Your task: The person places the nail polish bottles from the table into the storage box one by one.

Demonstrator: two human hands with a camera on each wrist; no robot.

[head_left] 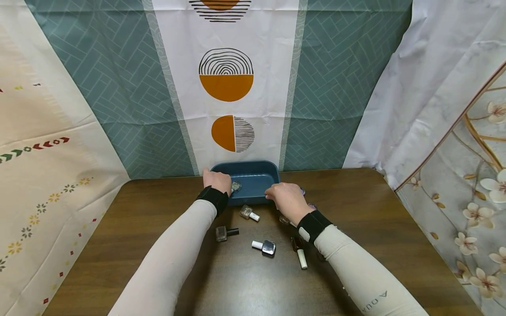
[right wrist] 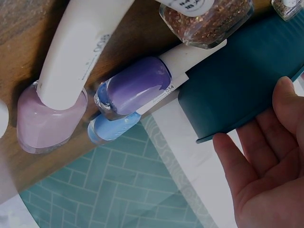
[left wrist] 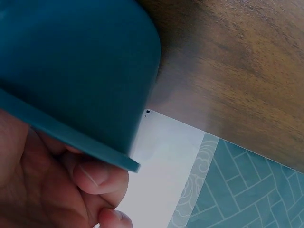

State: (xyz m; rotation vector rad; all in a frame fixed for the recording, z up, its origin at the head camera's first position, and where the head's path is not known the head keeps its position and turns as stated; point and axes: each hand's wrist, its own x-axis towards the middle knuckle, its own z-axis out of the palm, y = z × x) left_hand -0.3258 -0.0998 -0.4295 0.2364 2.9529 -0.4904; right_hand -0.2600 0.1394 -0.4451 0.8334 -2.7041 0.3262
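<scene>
in the head view, the blue tub (head_left: 254, 186) stands at the back of the wooden table (head_left: 99, 237), against a hanging cloth (head_left: 328, 87). the left hand (head_left: 218, 181) is at the tub's left end and the right hand (head_left: 287, 198) at its near right corner. a glittery bottle (head_left: 236, 186) lies inside the tub, at its left end. just in front of the tub lies a speckled bottle (head_left: 247, 212) with a white cap; farther in front are a grey bottle (head_left: 222, 234) with a black cap, a dark shiny bottle (head_left: 269, 248) and a brown bottle (head_left: 295, 242).

in the left wrist view, the fingers of the left hand are curled, gripping the tub's rim.

in the right wrist view, the right hand pinches the tub's rim, thumb against the wall, fingers nearly straight. beside the tub lie a purple bottle (right wrist: 137, 88) and a light blue bottle (right wrist: 114, 127); farther from it is a lilac bottle (right wrist: 50, 123) with a white cap.
</scene>
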